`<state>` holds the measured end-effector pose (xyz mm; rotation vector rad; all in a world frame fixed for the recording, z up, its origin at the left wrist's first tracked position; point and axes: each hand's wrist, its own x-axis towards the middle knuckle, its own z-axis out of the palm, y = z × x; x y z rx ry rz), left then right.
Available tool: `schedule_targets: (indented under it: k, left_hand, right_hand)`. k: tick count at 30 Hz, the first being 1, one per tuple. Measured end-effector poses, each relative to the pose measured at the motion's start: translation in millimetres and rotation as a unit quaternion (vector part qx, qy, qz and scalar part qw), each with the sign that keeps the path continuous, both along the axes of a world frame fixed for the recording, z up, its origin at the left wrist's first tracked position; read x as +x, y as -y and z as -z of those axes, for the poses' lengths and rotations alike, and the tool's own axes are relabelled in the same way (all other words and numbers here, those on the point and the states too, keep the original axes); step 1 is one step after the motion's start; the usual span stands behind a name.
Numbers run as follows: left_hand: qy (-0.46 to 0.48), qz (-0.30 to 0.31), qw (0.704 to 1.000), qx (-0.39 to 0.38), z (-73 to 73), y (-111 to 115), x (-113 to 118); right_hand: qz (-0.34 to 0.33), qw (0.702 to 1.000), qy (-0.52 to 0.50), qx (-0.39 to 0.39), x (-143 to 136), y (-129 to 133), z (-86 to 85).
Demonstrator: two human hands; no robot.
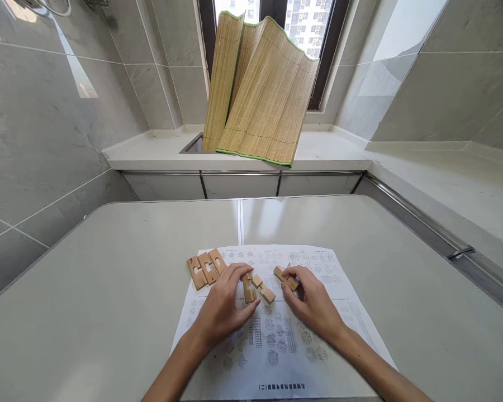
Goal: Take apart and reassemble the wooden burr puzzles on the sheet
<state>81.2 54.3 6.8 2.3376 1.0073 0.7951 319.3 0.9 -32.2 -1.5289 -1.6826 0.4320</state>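
Observation:
My left hand (229, 301) curves around a notched wooden piece (248, 289), with thumb and fingers at its two ends. Just right of it, a lighter notched wooden piece (267, 295) lies on the printed sheet (272, 371), touched by neither hand. My right hand (308, 293) pinches another notched wooden stick (285, 277) between thumb and fingers, low over the sheet. At the sheet's upper left, three flat wooden pieces with cutouts (207, 268) lie side by side, close to my left hand.
The sheet of small diagrams lies on a glossy pale table (88, 301). Behind the table, a bamboo mat (268, 95) leans by the window on a white ledge (159, 159). A metal rail (419, 212) runs along the right side. Tiled walls stand at both sides.

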Motion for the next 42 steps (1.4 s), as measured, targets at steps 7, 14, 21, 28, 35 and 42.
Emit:
schedule_targets:
  k: [7,14,21,28,35,42]
  left_hand:
    - [0.011,0.005,1.000,-0.021,2.1,0,-1]
    - [-0.039,-0.022,0.999,-0.001,-1.1,2,2]
    - [-0.056,-0.013,0.998,-0.002,3.6,2,3]
    - [-0.070,-0.002,0.998,0.001,8.2,1,4]
    - [-0.042,-0.024,0.998,0.051,16.8,7,15]
    - [-0.020,-0.028,0.999,0.033,29.1,10,18]
  right_hand:
    - [-0.042,0.999,0.029,0.019,-1,1,0.4]
    - [-0.073,0.996,0.043,0.020,-4,4,-0.9]
    - [-0.094,0.995,0.023,0.019,-5,5,-1.5]
    - [-0.056,0.998,0.007,-0.005,-5,5,-2.2]
    - [-0.011,0.999,0.050,-0.011,1,3,-7.6]
    - [-0.083,0.996,0.035,0.006,-5,4,-5.2]
